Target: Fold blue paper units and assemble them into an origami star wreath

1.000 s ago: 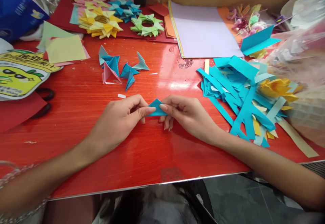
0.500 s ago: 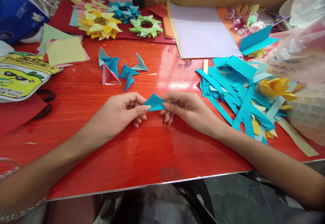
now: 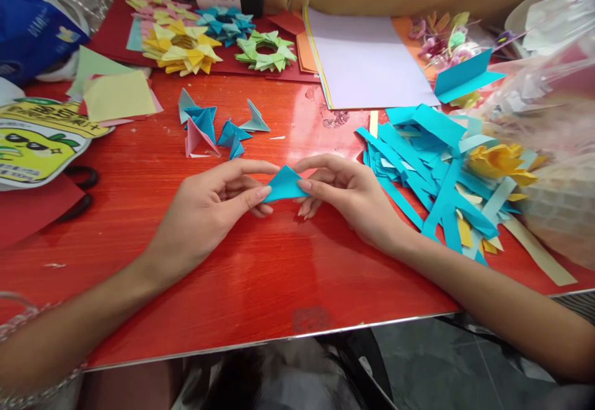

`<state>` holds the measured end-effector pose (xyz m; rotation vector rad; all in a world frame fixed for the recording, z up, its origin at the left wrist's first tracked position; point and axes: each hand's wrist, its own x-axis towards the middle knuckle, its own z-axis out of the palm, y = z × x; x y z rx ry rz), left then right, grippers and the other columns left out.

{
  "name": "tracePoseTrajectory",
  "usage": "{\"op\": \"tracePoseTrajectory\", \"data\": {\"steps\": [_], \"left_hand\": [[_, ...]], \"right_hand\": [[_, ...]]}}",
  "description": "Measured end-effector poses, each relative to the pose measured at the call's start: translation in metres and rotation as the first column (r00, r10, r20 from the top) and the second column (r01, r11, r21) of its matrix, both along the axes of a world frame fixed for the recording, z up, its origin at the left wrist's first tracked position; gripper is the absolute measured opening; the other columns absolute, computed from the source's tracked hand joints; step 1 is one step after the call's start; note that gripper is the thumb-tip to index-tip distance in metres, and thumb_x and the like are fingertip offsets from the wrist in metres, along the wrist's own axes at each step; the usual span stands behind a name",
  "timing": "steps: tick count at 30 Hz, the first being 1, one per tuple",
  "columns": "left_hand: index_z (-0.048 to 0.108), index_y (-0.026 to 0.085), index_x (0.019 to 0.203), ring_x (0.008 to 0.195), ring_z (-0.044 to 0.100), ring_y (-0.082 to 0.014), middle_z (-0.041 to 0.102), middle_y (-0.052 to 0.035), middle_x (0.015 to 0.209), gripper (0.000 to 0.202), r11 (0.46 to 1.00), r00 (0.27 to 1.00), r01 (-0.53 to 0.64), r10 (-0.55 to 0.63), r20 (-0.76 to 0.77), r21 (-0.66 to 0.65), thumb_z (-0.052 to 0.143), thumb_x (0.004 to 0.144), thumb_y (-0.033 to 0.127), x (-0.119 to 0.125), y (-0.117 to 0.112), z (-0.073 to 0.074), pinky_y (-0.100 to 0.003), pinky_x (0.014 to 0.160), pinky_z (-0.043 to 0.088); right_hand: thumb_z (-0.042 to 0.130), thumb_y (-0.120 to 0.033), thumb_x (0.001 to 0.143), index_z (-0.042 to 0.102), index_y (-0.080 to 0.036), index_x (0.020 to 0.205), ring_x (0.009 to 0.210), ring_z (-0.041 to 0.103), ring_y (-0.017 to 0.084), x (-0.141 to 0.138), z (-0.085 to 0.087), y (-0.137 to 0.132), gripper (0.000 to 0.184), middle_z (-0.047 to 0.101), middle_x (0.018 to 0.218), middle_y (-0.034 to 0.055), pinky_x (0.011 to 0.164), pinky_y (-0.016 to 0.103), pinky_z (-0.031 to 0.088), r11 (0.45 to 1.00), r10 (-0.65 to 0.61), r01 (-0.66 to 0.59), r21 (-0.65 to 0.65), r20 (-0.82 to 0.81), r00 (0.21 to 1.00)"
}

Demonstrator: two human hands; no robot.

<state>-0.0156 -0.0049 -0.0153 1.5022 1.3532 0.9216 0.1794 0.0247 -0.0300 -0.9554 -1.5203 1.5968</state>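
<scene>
A small blue folded paper triangle [image 3: 285, 185] is held above the red table [image 3: 260, 292], its peak pointing away from me. My left hand [image 3: 218, 196] pinches the left corner, thumb in front and index finger stretched along the upper edge. At the right corner my right hand [image 3: 346, 196] pinches with thumb in front, its index finger reaching toward the peak. Other fingers are partly hidden behind the paper. Just beyond my left hand lie several folded pieces in blue and grey-blue [image 3: 232, 137], with a pink folded piece [image 3: 199, 138] among them.
Blue paper strips [image 3: 418, 162] are heaped on the right, beside a yellow paper flower [image 3: 502, 162]. Several folded paper rings, one yellow [image 3: 182, 47] and one green [image 3: 264, 50], lie at the back. Lilac sheets [image 3: 372, 62] lie behind. Paper squares [image 3: 118, 97] and scissors handles [image 3: 83, 190] are left.
My index fingers have moved up toward the peak of the blue triangle, and my left hand has turned slightly. Both thumbs still hold its corners.
</scene>
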Motion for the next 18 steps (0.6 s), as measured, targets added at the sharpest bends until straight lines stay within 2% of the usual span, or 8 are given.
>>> {"op": "tracePoseTrajectory", "data": {"steps": [3, 7, 12, 18], "left_hand": [[0.071, 0.030, 0.101, 0.065, 0.069, -0.0066, 0.072, 0.0082, 0.075, 0.021, 0.999, 0.999, -0.024, 0.025, 0.033, -0.034, 0.066, 0.083, 0.020, 0.0004, -0.0006, -0.0006, -0.011, 0.065, 0.053], [0.071, 0.032, 0.104, 0.065, 0.070, -0.0090, 0.073, 0.0073, 0.075, 0.025, 0.998, 0.994, -0.050, 0.054, 0.093, -0.047, 0.068, 0.081, 0.022, -0.0008, -0.0008, -0.0025, -0.014, 0.066, 0.056], [0.073, 0.032, 0.099, 0.066, 0.071, -0.0083, 0.074, 0.0068, 0.087, 0.021, 0.998, 0.988, -0.042, 0.050, 0.145, -0.054, 0.068, 0.081, 0.022, -0.0021, -0.0002, -0.0037, -0.013, 0.067, 0.056], [0.071, 0.030, 0.105, 0.065, 0.070, -0.0098, 0.073, 0.0055, 0.077, 0.026, 0.998, 0.988, -0.019, 0.027, 0.151, -0.057, 0.068, 0.081, 0.021, -0.0011, -0.0004, -0.0029, -0.017, 0.069, 0.058]], "right_hand": [[0.057, -0.016, 0.088, 0.059, -0.017, 0.105, 0.059, 0.068, 0.011, 0.0008, -0.0010, 0.0003, 0.017, 0.064, 0.065, -0.0046, 0.058, 0.021, 0.055, 1.000, -0.016, 0.016, 0.012, -0.033, 0.999], [0.057, -0.020, 0.089, 0.059, -0.017, 0.095, 0.061, 0.069, 0.011, 0.0012, -0.0043, 0.0004, 0.007, 0.065, 0.068, -0.0029, 0.059, 0.022, 0.056, 1.000, 0.003, -0.003, 0.000, -0.092, 0.996], [0.059, -0.021, 0.088, 0.058, -0.018, 0.107, 0.062, 0.069, 0.012, 0.0007, -0.0058, 0.0002, 0.020, 0.065, 0.069, -0.0036, 0.060, 0.022, 0.056, 1.000, -0.018, 0.019, 0.005, -0.104, 0.994], [0.056, -0.019, 0.089, 0.059, -0.017, 0.101, 0.063, 0.069, 0.012, 0.0014, -0.0066, 0.0009, 0.013, 0.065, 0.068, -0.0032, 0.060, 0.022, 0.056, 1.000, -0.008, 0.010, 0.018, -0.106, 0.994]]}}
